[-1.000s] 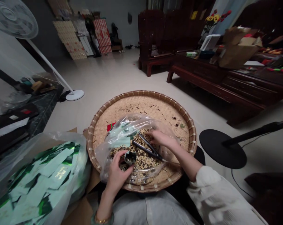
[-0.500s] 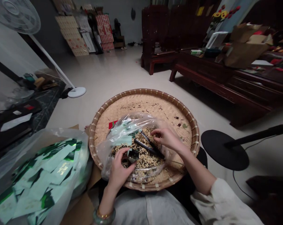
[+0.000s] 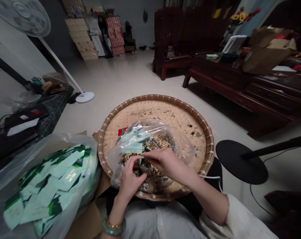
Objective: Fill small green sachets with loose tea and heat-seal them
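My left hand (image 3: pixel 131 177) grips a small green foil sachet (image 3: pixel 141 165) above a heap of mixed grains and dried bits (image 3: pixel 160 142). The heap lies in a clear plastic bag (image 3: pixel 182 149) resting on a wide woven bamboo tray (image 3: pixel 155 98). My right hand (image 3: pixel 167 162) is shut on dark metal tongs (image 3: pixel 151 146), and only their tips show past my fingers, right at the sachet's mouth. A small red card (image 3: pixel 122 131) lies under the bag's edge.
At lower left, a large plastic bag (image 3: pixel 50 186) holds several pale green foil sachets on cardboard. A round black stand base (image 3: pixel 241 164) sits to the right. A white fan (image 3: pixel 23 16) stands at upper left, and dark wooden furniture (image 3: pixel 215 69) lines the right.
My right hand has moved left with the tongs, from the heap's right side to the sachet in my left hand. The whole view has shifted slightly.
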The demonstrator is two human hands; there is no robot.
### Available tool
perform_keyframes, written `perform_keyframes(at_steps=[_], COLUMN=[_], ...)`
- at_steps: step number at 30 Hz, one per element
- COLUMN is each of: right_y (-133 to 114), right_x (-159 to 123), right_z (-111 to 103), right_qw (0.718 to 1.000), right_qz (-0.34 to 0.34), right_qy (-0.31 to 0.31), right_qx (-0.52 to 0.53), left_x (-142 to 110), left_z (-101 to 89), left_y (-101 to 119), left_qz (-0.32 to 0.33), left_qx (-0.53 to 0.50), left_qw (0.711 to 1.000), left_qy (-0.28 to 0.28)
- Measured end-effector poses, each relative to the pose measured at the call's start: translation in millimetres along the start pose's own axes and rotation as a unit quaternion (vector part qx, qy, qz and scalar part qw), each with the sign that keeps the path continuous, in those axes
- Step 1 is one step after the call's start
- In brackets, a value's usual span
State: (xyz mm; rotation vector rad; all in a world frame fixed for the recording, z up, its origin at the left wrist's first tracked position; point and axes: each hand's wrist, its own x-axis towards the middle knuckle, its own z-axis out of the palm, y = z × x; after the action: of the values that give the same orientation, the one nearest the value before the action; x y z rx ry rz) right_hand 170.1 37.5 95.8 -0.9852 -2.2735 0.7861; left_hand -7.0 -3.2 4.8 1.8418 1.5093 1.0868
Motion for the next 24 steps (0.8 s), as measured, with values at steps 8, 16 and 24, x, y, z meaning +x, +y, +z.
perform_keyframes(at_steps=[8,16,24], right_y=[13,29,8], right_x=[-14,-28,-38], right_z=[-7,17,18], right_qw=[0.992,0.993,0.987], right_qz=[0.092,0.111,0.069], right_qy=[0.062,0.007,0.113], right_qx=[0.066,0.043,0.093], left_x=[-4,-6,-6], left_z=[-4.3,-8.1,-9.4], left_y=[-2,-3,-1], left_qz=[0.019,0.101,0.102], left_qx=[-0.001,0.000,0.022], left_qw=[1.000,0.994,0.994], left_qy=[0.008,0.029,0.031])
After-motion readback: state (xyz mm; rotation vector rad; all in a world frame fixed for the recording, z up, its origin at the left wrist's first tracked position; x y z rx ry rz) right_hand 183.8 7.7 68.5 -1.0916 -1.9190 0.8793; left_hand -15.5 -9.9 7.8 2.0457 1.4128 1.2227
